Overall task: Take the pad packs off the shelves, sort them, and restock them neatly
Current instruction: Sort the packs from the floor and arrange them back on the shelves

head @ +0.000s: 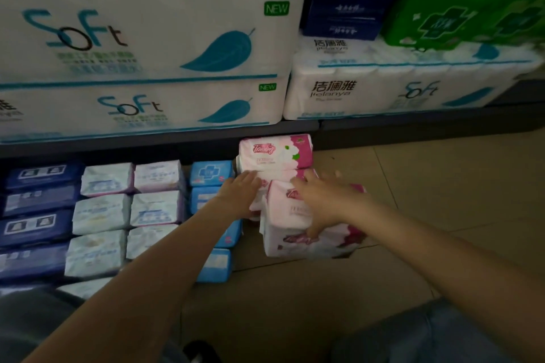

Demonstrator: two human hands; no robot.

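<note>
While most of the pad packs already lie in sorted rows on the floor by the shelf base, I judge the task past its midpoint in sorting but not in restocking. Dark blue packs (35, 209) form the far-left column, white packs (103, 212) two columns beside them, light blue packs (211, 174) next, partly behind my left forearm. The pink packs (277, 156) are in hand now: one stands upright against the shelf edge, others lean in a loose pile (298, 233) just right of it on the tile floor (427, 186).

My left hand (240, 191) lies flat, fingers straight, against the upright pink stack. My right hand (321, 200) rests over the leaning pack, thumb hooked under its lower edge; it looks like a hold, though motion blur leaves that uncertain.

Left to do: square the pink pile, then return everything to shelves.

Hard to read: the destination shelf is not shown; only tissue bales (141, 38) above. The lower left is dark.
</note>
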